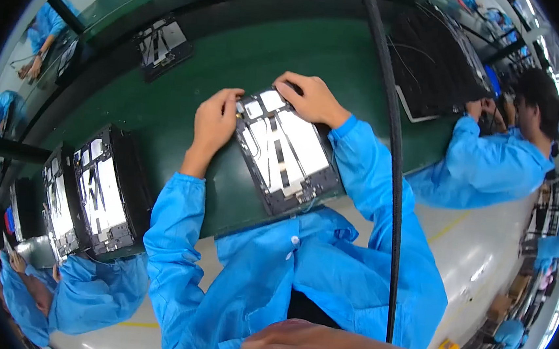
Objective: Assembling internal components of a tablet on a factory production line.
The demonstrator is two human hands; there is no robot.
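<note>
An opened tablet [285, 150], its inside bared, lies on the green bench at a slant in front of me. It has a black frame, bright silver-white battery areas, dark strip cables and a circuit board along its near end. My left hand [215, 122] grips the upper left corner, fingers curled in at the edge. Across from it, my right hand [312, 98] is closed on the far right corner, thumb and fingers bent over the rim. Both hands' fingertips are partly hidden.
Stacks of similar opened tablets [102, 193] stand at the left, and another opened tablet [164, 44] lies farther back. A black cable [393, 131] hangs down right of me. At the right, a co-worker [498, 152] in blue sits beside a dark stack [432, 65].
</note>
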